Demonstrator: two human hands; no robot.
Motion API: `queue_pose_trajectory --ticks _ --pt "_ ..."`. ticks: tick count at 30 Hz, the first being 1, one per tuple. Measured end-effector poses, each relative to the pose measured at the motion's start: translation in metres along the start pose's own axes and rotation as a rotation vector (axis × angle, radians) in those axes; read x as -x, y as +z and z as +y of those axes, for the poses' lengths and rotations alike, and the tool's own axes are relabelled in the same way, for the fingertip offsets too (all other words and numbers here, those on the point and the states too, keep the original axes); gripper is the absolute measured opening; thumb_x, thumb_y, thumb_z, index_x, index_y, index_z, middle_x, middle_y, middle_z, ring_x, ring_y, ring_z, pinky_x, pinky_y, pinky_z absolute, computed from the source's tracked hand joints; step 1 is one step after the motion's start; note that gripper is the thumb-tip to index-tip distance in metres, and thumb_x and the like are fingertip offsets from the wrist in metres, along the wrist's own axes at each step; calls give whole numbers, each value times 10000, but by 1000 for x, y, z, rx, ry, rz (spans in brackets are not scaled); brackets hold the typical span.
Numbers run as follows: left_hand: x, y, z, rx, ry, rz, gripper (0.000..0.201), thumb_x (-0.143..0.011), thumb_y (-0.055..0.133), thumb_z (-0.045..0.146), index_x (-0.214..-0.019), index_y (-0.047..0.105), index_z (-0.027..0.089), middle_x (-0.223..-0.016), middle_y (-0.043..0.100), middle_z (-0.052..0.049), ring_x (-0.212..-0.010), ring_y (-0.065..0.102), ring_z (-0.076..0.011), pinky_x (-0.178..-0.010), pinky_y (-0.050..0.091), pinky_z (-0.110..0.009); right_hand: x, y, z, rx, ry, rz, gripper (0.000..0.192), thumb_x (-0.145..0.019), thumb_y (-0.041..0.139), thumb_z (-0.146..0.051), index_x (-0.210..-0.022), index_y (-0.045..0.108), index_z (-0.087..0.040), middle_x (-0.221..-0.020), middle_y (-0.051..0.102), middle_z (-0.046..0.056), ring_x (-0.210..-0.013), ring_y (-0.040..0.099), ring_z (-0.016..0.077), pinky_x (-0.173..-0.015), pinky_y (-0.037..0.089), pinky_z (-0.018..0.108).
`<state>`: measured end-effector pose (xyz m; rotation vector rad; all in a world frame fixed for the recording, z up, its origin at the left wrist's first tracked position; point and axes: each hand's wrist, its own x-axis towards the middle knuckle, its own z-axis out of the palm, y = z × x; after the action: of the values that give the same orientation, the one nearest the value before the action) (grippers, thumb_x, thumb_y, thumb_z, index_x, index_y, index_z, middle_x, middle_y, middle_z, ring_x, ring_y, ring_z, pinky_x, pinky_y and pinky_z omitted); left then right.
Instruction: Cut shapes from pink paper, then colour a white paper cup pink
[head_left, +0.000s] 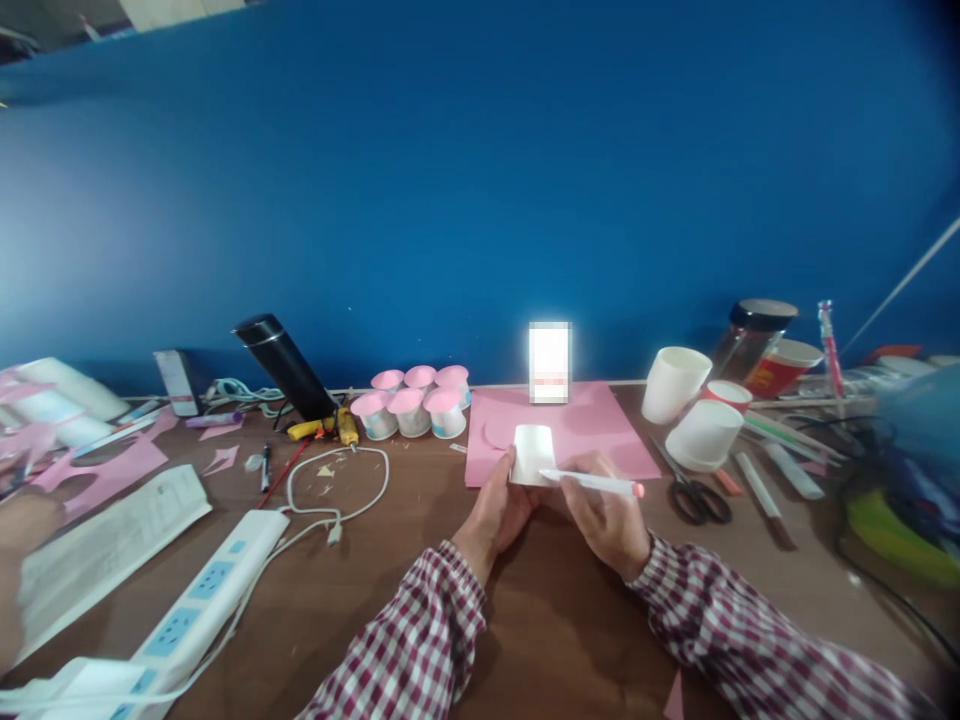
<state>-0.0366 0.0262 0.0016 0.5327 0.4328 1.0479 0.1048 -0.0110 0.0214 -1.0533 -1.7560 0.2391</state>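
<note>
**Pen tip at the paper cup**

The left hand (501, 510) grips a white paper cup (533, 455) at the pink paper sheet's (600, 425) near edge. The right hand (611, 520) pinches a white pen (592, 483), tip touching the cup. A loose grip could let the cup roll and smear the line.

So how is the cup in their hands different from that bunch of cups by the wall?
The held cup is plain white; the cluster cups have pink tops. The held cup is gripped by the left hand over the pink paper, with the right hand putting a pen to it; the cluster cups stand untouched on the table. It is single; they are six. All are small paper cups.
</note>
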Motion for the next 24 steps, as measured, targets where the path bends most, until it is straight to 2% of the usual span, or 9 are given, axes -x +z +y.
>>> queue_pose_trajectory --ticks 8,14,19,24 --pt "-3 -6 -2 19 16 31 423 -866 466 411 -1124 580 96 -1009 670 -141 -966 613 -250 -874 463 -388 2 2 6 -9 75 64 72 -876 486 -224 -889 548 -190 -827 596 56 -784 573 197 -721 467 324" --pt "-2 -5 -1 10 10 12 428 -875 446 409 -1133 574 92 -1012 669 -145 -959 616 -248 -875 461 -385 2 3 7 -71 97 26 77 -877 486 -225 -891 553 -190 -831 594 50 -780 578 191 -727 464 315" --pt "-2 -5 0 34 13 89 406 -868 460 401 -1096 585 88 -974 676 -138 -906 628 -245 -846 477 -390 0 2 6 -52 112 83 77 -876 489 -219 -878 560 -189 -817 596 41 -771 573 186 -715 454 303" --pt "-3 -6 0 53 6 71 435 -876 438 422 -1120 571 87 -979 672 -142 -931 620 -246 -846 479 -384 0 3 6 -69 125 29 86 -880 489 -230 -889 564 -189 -832 603 43 -779 576 185 -723 457 302"
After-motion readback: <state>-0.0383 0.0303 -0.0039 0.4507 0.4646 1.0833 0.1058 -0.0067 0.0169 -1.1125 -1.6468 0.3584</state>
